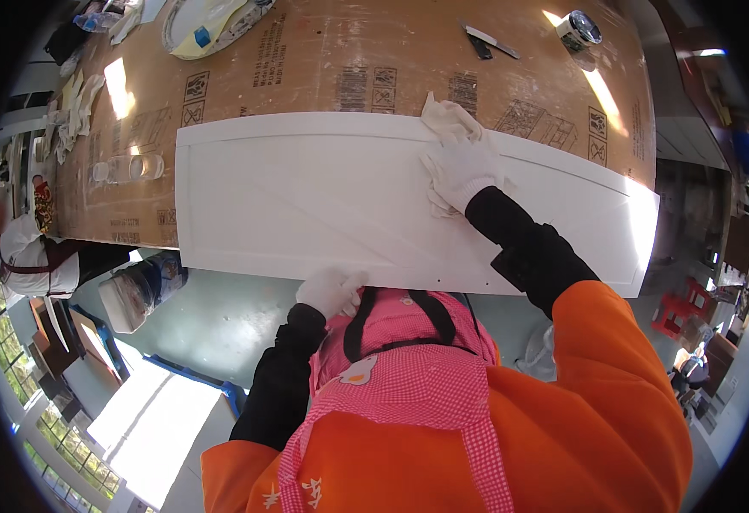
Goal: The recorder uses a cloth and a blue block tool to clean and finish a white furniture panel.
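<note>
A long white panel point(306, 197) with a raised frame lies flat across the near side of a cardboard-covered table. My right hand point(462, 171), in a white glove, presses a crumpled off-white cloth point(451, 117) on the panel's right half; the cloth spreads out above and below the fingers. At the near edge, left of my body, my gloved left hand point(331, 291) is closed around the panel's rim. Its fingertips are partly hidden.
Brown printed cardboard point(306, 51) covers the table. On it are a knife point(491, 41), an open tin point(580, 31), a clear bottle point(128, 169) and an oval tray point(177, 38). Another person point(32, 256) is at the far left, near a plastic container point(126, 299).
</note>
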